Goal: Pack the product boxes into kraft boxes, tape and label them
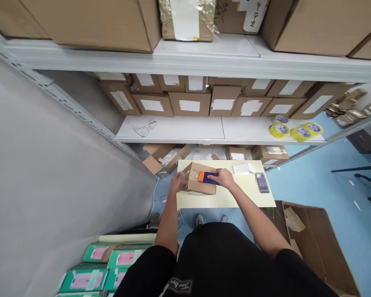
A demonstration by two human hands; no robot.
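A brown cardboard box (200,189) lies on the pale yellow table (231,201), with shiny clear tape (185,178) across its left end. My left hand (177,181) is closed at that end, its fingers curled at the box edge; whether they grip the tape or the cardboard is hard to see. Over the top of the box, my right hand (224,178) is closed around a flat dark-blue object with an orange end (206,177). The orange end points left, towards the tape. Its exact kind is not clear, and my fingers cover its right part.
A white paper (243,168) and a blurred dark phone-like item (262,182) lie on the table's right side. Tape rolls (280,130) and glasses (144,128) sit on the shelf (185,128). An open carton (167,159) stands behind; a large carton (318,243) is right.
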